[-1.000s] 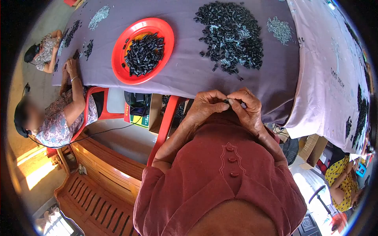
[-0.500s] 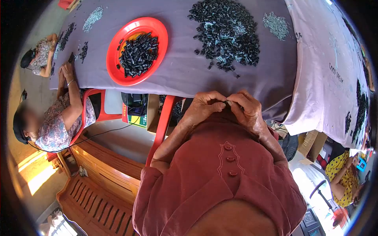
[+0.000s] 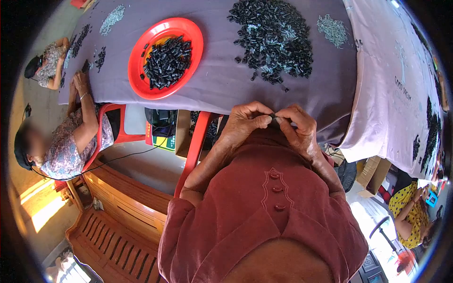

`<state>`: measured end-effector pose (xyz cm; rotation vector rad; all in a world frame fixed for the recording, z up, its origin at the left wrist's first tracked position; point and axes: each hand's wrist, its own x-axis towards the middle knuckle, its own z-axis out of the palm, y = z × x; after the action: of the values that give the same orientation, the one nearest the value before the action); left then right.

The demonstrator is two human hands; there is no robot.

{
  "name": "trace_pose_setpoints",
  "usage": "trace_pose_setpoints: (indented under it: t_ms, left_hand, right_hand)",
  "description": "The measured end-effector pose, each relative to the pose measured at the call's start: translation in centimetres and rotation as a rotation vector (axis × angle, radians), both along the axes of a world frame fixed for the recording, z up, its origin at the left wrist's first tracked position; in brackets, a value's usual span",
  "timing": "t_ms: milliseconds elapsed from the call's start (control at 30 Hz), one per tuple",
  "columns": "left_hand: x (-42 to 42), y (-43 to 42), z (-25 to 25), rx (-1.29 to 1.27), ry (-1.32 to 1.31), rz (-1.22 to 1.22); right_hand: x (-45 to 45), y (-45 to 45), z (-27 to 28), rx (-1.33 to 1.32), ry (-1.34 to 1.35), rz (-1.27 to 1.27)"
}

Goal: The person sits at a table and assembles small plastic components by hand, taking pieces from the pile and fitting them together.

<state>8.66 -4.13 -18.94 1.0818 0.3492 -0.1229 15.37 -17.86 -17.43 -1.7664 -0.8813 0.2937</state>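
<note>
Compared with half a second ago, the pinch point sits slightly closer to the table edge, and both hands meet fingertip to fingertip as they did then. The left hand (image 3: 246,126) has thumb and forefinger drawn together on a small dark piece (image 3: 272,116); the right hand (image 3: 300,131) closes on it from the other side, its fingers likewise narrow at the tips. The piece is therefore held in front of the red shirt (image 3: 236,188), off the cloth (image 3: 222,70). It is mostly covered by fingertips, so whether a pale part is joined to it cannot be told. Beyond the hands lie the large dark heap (image 3: 271,40), a pale pile (image 3: 331,31) to its right, and the red plate (image 3: 133,63) bearing dark pieces (image 3: 167,63); none shows a visible change in contents. In my judgement, work continues on this single piece, with no release recorded.
</note>
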Motion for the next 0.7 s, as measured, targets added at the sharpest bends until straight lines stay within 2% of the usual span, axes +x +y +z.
trace_pose_setpoints:
  t_ms: [67,167,233,333,500,700]
  left_hand:
    - [0.2,0.1,-0.3,0.109,-0.074,-0.002]
    - [0.5,-0.3,0.2,-0.002,-0.07,0.068]
    - [0.4,-0.4,0.2,0.031,-0.081,0.057]
    - [0.5,-0.8,-0.2,0.093,-0.132,0.038]
    - [0.9,-0.9,-0.3,0.162,-0.156,0.066]
    - [1.1,-1.0,-1.0,0.041,-0.134,0.132]
  right_hand:
    - [0.5,0.2,-0.2,0.052,-0.072,-0.102]
    - [1.2,-0.1,0.0,0.124,0.017,-0.123]
    - [1.1,-0.1,0.2,0.097,0.042,-0.12]
    - [1.1,0.5,0.6,0.157,-0.042,0.078]
    - [1.1,0.4,-0.1,0.099,0.008,0.073]
    - [1.3,0.1,-0.6,0.096,-0.044,0.021]
